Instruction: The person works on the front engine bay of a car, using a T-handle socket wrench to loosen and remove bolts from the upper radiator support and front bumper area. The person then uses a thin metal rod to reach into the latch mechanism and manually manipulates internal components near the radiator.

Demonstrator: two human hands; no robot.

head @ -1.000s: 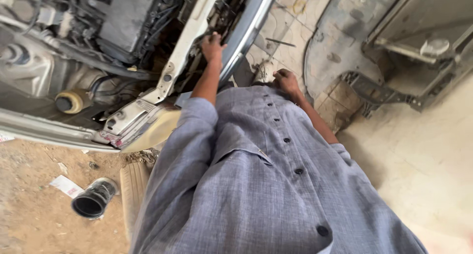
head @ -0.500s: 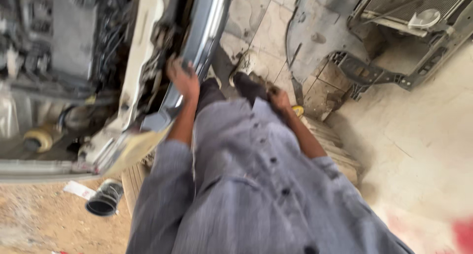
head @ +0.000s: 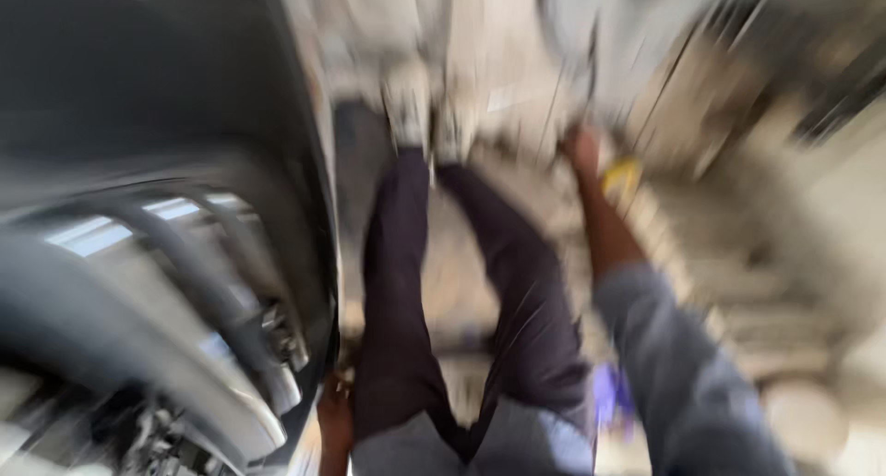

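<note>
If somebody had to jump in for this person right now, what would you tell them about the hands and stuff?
The picture is badly blurred.
Right hand: stretched forward and low, close to a small yellow thing on the floor; whether it grips anything cannot be told.
Left hand: down by the thigh, next to the dark car body; its grip is unclear.
The person stands on pale ground in dark trousers.
Done and left: cannot be judged from this view.
</note>
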